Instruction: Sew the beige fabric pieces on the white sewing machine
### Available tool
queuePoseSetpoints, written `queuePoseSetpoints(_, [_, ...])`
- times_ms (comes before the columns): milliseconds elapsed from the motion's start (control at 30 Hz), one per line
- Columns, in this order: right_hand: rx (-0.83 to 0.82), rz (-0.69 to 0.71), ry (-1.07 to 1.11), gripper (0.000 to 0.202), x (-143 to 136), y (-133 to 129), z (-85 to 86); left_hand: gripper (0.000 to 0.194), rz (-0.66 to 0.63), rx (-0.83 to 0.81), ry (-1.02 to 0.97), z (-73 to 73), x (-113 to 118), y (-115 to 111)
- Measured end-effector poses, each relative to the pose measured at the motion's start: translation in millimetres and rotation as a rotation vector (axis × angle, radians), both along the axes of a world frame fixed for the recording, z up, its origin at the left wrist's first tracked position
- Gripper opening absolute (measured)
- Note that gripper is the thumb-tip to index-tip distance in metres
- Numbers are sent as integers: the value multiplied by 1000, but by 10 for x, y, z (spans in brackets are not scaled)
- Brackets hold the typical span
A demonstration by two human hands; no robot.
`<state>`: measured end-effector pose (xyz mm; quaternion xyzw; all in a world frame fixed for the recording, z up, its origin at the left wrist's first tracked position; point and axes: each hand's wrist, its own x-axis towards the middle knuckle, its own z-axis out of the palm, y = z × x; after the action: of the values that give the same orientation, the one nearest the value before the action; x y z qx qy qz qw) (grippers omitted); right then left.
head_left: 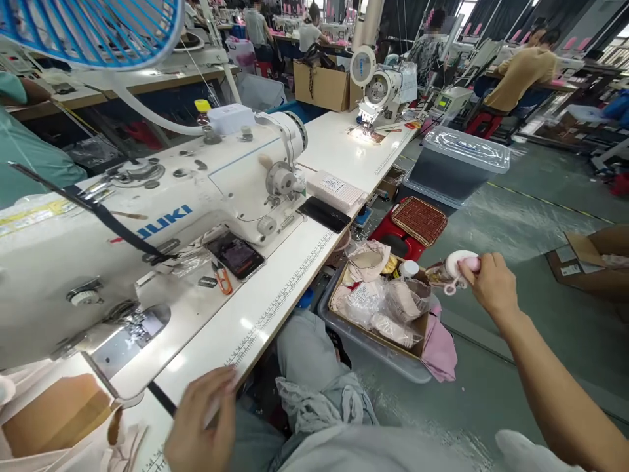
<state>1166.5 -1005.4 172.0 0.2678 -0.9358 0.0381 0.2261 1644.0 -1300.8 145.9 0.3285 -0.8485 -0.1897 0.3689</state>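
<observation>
The bench (275, 275) ends in a straight front edge running from lower left toward upper right, a ruler scale printed alongside. Near that edge, at the lower left of the frame, the left hand (201, 419) is blurred, its grip spread, thumb apart from the curled fingers. At right of centre, the right hand (491, 288) has its grip pinching a white-and-pink object (464, 263), just beyond the right side of a cardboard box (420, 326). Full of bagged pieces, the box stands on a plastic tub (388, 359); green floor (496, 216) lies open to the right.

On the white surface, a phone (236, 254) lies under the sewing machine (236, 177) with orange-handled snips (223, 280) beside it. Farther up, a flat black case (325, 214) lies in front of a pale bundle (337, 190). Seated people and more machines line the top of the frame.

Blue letters on the machine at left read "JUKI". The bundle's white label has print too small to read.
</observation>
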Motion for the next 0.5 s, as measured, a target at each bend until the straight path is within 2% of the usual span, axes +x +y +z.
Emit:
queuePoseSetpoints(67, [-11, 259, 81, 55, 326, -83, 272, 16, -228, 53, -14, -55, -211, 186])
queuePoseSetpoints(133, [-35, 507, 99, 47, 713, -233, 489, 32, -460, 120, -73, -102, -465, 384])
queuePoseSetpoints(233, [-126, 787, -29, 34, 1328, -539, 629, 81, -691, 265, -219, -159, -791, 585])
queuePoseSetpoints(300, [-167, 919, -174, 28, 1703, -772, 610, 109, -701, 340, -217, -196, -878, 623])
queuePoseSetpoints(367, [-191, 1076, -305, 24, 2016, -1011, 558, 118, -621, 422, -143, -229, -823, 607])
queuePoseSetpoints(500, [-272, 1300, -407, 31, 2403, -1378, 525, 89, -385, 620, 61, -241, -402, 587])
